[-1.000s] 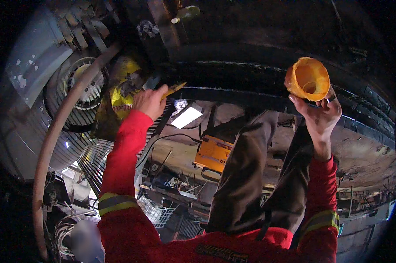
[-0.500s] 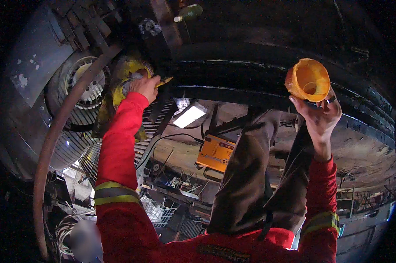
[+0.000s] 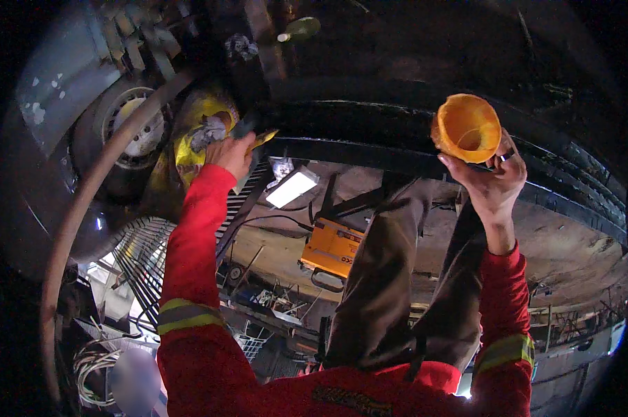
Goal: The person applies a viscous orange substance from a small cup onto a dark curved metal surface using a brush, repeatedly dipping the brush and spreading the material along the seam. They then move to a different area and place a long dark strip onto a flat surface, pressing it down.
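Observation:
My right hand (image 3: 493, 182) is wrapped round the base of an orange cup-shaped container (image 3: 469, 128) with a rough rim, its open mouth tilted toward me. A ring shows on one finger. On the left side, my left hand (image 3: 229, 154) is closed beside a crumpled yellow bag (image 3: 194, 142). Greyish material (image 3: 213, 131) shows in the bag's opening. A thin yellow strip (image 3: 265, 137) sticks out past the fingers of my left hand; whether it is a tool or part of the bag I cannot tell.
A brown curved pipe (image 3: 95, 181) runs down the left, in front of a wheel (image 3: 135, 128). Dark metal beams (image 3: 356, 151) cross before me. Below stand an orange machine with a handle (image 3: 331, 247) and a bright lamp (image 3: 293, 189). A bottle (image 3: 301, 29) lies at the far side.
My left hand has drawn slightly back from the bag's opening, uncovering more of the greyish material. The orange container in my right hand appears a little farther left, as the view has shifted.

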`<state>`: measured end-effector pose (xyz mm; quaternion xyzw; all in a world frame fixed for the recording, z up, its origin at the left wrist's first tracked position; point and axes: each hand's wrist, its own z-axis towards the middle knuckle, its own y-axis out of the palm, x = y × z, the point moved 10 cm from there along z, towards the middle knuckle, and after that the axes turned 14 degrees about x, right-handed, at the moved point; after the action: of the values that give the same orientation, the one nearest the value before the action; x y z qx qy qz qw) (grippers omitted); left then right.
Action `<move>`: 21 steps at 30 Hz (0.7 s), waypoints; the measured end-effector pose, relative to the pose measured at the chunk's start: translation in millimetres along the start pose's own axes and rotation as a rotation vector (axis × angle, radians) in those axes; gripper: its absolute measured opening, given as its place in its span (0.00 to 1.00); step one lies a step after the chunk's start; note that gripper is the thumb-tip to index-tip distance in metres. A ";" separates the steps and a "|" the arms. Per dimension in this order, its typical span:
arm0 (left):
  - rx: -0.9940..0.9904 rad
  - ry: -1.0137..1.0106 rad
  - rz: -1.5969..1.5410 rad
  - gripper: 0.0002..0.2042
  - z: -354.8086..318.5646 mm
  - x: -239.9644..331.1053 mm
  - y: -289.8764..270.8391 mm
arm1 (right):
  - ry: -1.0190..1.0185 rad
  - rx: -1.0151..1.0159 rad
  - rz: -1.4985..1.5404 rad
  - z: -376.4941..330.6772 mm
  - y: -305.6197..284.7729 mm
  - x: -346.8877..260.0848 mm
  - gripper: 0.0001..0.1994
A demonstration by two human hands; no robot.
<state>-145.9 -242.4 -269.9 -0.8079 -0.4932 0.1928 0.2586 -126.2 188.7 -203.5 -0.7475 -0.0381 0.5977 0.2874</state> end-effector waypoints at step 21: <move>0.635 0.505 -0.511 0.09 -87.8 179.4 -317.7 | -0.143 -0.032 0.125 -8.0 -20.6 -32.8 0.29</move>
<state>-238.8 19.1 -17.3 -0.5635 -0.5145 0.0619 0.6434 -122.3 189.7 -164.2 -0.7083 -0.0217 0.6657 0.2341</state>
